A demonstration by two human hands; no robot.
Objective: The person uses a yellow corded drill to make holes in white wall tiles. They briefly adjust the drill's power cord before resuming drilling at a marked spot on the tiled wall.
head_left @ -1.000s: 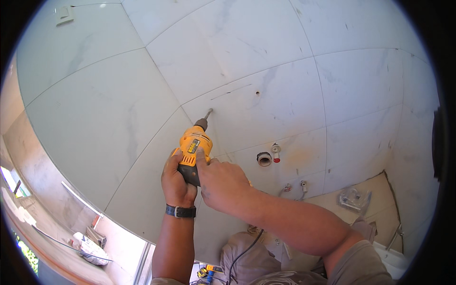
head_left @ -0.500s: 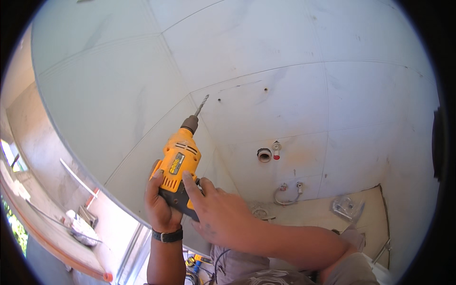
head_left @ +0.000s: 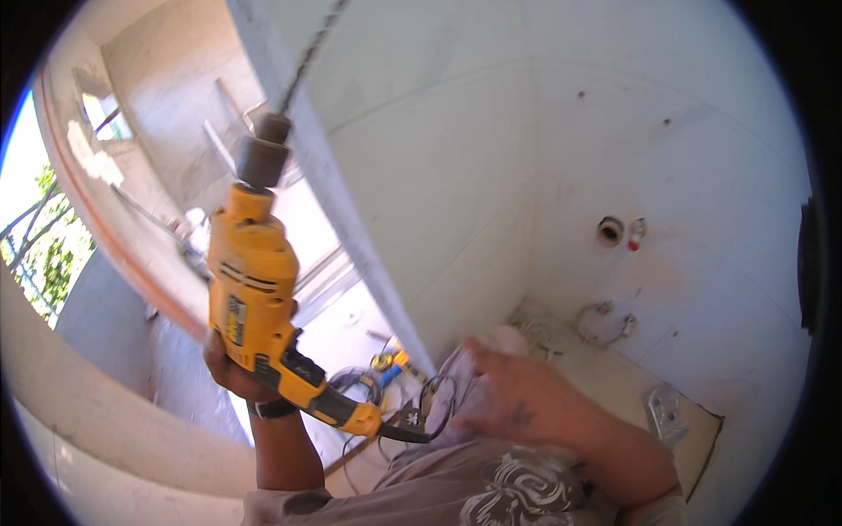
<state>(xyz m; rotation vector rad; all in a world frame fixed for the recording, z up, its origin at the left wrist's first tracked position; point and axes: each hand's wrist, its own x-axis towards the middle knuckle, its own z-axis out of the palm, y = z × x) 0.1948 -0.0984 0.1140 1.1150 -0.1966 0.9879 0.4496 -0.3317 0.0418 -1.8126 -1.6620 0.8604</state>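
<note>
A yellow and black corded power drill (head_left: pixel 256 263) points upward on the left, its long drill bit (head_left: pixel 309 63) reaching the upper edge. My left hand (head_left: pixel 230 370) is closed round the drill body from beneath, partly hidden behind it. The drill's handle slants down to the right, and a black cord (head_left: pixel 412 433) loops from its end. Away from the drill, my right hand (head_left: pixel 513 394) is over my trouser leg, its fingers apart and slightly blurred, with nothing visible in them.
A pale panel's edge (head_left: pixel 338 206) stands beside the drill. On the right wall are two small holes, a pipe opening (head_left: pixel 610 231), a red-tipped valve (head_left: pixel 637 235) and a flexible hose (head_left: pixel 586 326). A clear plastic package (head_left: pixel 668 417) lies below. Tools and cables (head_left: pixel 386 366) lie lower down.
My right hand has let go of the drill and moved right. My left hand has brought the drill left, away from the holed wall, and the view has swung left.
</note>
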